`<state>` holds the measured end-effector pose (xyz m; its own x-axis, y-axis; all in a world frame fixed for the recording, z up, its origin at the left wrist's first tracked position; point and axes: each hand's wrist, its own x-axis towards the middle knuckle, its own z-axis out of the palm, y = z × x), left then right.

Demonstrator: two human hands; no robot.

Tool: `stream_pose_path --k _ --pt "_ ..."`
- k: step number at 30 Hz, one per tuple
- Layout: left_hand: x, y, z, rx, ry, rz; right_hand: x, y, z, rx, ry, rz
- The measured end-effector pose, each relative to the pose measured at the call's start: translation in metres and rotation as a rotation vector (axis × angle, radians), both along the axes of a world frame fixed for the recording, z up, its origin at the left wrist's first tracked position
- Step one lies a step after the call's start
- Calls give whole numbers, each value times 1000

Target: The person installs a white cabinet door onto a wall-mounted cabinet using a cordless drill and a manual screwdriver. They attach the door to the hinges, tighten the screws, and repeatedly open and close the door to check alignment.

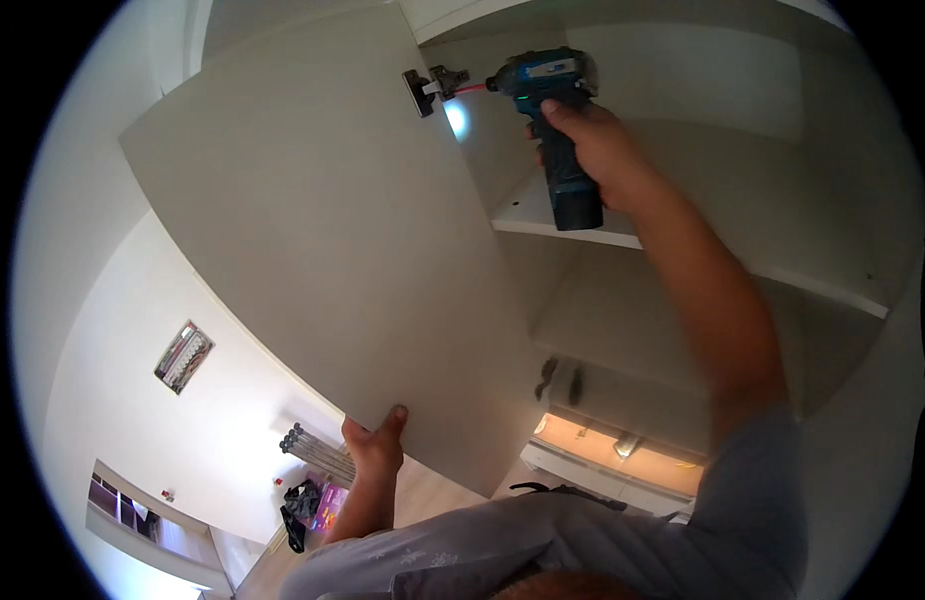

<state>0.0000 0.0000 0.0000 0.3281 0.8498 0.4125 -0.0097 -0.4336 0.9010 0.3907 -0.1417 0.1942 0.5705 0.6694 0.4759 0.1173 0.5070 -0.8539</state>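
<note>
My right hand (610,155) is wrapped round the grip of a teal and black cordless impact driver (547,72), held upright. Its reddish bit (471,88) points left and reaches the metal hinge (444,82) near the top of a pale cabinet door (302,220). Whether the tip sits in a screw is too small to tell. A bright spot from the driver's lamp falls just below the hinge. Lower down, my left hand (376,448) grips the door's bottom edge, thumb on the near face and the other fingers hidden behind it. The door stands swung out from the cabinet.
Inside the cabinet, a white shelf (622,238) runs below the driver. Beneath is a lit lower compartment (617,446). At lower left, a bundle of metal rods (317,450) and dark bags (300,505) lie by the wall, which carries an open electrical panel (184,357).
</note>
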Motion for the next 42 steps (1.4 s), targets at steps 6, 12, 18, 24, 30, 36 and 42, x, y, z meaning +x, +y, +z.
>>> stream_pose_path --k 6,12,18,24,30,36,42 --pt "12 -28 -30 -59 -132 -46 14 -10 -9 -37 -136 78" --pt "16 -11 -22 5 -134 -38 -5 -38 -24 137 -63 -39" --pt "-8 -12 -87 4 -26 -12 -59 -149 -141 208 208 30" --pt "-26 1 -134 -124 224 -31 -74 -213 -261 106 295 181" --pt "-13 -4 -182 4 446 -162 -106 -245 -311 129 381 -26" --pt "-30 24 -331 -94 1302 -848 -126 -287 -387 -65 458 -214" --pt "90 -43 -288 -216 1002 -1205 -162 -314 -399 -119 526 -181"
